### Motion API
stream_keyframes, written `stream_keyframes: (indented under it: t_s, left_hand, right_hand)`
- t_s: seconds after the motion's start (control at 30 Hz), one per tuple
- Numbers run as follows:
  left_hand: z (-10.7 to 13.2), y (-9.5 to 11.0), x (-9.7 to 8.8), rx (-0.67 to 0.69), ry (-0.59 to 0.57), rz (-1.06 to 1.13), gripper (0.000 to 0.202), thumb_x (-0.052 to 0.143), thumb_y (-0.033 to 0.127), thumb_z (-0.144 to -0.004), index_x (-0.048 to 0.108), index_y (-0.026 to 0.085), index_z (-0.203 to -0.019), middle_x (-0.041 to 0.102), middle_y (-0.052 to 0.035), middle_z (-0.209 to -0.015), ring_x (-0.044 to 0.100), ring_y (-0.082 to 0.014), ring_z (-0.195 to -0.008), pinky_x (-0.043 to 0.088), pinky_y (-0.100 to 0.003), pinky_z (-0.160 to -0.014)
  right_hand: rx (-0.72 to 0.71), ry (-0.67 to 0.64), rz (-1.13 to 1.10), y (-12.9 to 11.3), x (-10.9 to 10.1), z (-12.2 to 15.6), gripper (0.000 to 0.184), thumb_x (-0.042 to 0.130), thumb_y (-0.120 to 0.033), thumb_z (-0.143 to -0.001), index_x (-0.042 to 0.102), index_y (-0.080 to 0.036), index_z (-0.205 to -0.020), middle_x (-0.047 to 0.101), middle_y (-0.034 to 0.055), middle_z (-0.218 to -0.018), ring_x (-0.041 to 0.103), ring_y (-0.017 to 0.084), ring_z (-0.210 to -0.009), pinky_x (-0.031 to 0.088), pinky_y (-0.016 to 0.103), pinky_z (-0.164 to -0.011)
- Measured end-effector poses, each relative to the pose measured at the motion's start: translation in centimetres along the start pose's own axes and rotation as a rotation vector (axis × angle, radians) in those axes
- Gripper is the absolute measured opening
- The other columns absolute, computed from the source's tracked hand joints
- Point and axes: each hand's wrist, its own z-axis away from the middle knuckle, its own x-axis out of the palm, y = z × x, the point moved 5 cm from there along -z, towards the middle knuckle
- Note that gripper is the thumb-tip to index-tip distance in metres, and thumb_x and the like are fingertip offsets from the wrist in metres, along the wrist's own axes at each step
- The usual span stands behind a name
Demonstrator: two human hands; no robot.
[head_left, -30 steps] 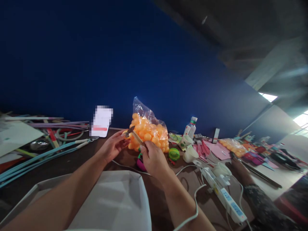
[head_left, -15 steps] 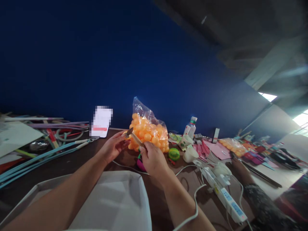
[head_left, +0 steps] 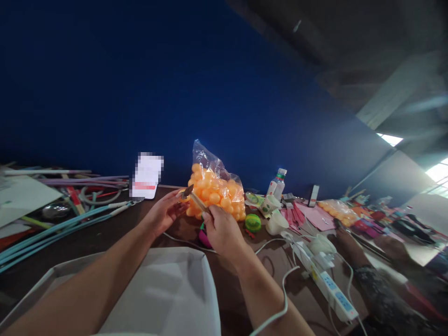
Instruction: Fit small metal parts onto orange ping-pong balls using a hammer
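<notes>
My left hand [head_left: 164, 210] is closed with its fingertips round a small orange ball [head_left: 184, 195], partly hidden. My right hand [head_left: 224, 231] grips the pale, flat handle of a brush-like tool [head_left: 199, 201]. Its dark tip points up and left and appears to meet the ball; its exact kind is unclear. Just behind both hands stands a clear plastic bag [head_left: 219, 191] full of orange balls. A purple round thing [head_left: 205, 238] with a green part lies below my right hand, half covered by it.
A white box [head_left: 157, 284] sits under my forearms. Nearby are a phone [head_left: 145, 177], light-blue rods [head_left: 70, 224], a green striped ball [head_left: 252, 223], a bottle [head_left: 276, 184], a white cup [head_left: 277, 225] and a power strip [head_left: 338, 296] with loose cables. At right, a co-worker's hand [head_left: 350, 245] reaches in.
My hands, the ball and the tool hold almost the same position. At right, a second, blurred hand of a co-worker has come in over the dark bar.
</notes>
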Motion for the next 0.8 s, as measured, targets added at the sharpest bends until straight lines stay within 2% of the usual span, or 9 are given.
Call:
stream_keyframes:
  t_s: [0.27,0.4,0.8]
  left_hand:
    - [-0.2,-0.11,-0.28,-0.006,-0.011,0.0,0.016,0.067,0.011,-0.078,0.07,0.012,-0.094,0.073,-0.0079,-0.089,0.07,-0.0147,-0.07,0.059,-0.024,-0.067]
    - [-0.2,-0.05,-0.15,-0.004,-0.037,0.019,0.015,0.068,0.01,-0.077,0.07,0.013,-0.092,0.072,-0.0063,-0.085,0.07,-0.0147,-0.068,0.059,-0.025,-0.068]
    - [-0.1,-0.01,-0.18,-0.016,0.002,0.053,0.012,0.062,0.008,-0.081,0.07,0.012,-0.089,0.072,-0.0057,-0.08,0.07,-0.0154,-0.066,0.059,-0.026,-0.067]
  right_hand:
    - [0.001,-0.012,0.007,-0.05,-0.06,0.03,0.021,0.039,-0.029,-0.095,0.056,-0.017,-0.092,0.066,0.008,-0.088,0.059,0.02,-0.08,0.037,0.031,-0.069]
    - [-0.01,0.026,-0.005,-0.15,-0.29,0.01,0.022,0.038,-0.029,-0.095,0.056,-0.017,-0.092,0.066,0.008,-0.088,0.059,0.02,-0.081,0.037,0.03,-0.07]
    - [-0.007,0.034,-0.003,0.06,-0.14,0.0,0.021,0.039,-0.029,-0.095,0.056,-0.017,-0.09,0.065,0.0073,-0.086,0.058,0.02,-0.079,0.036,0.03,-0.07]
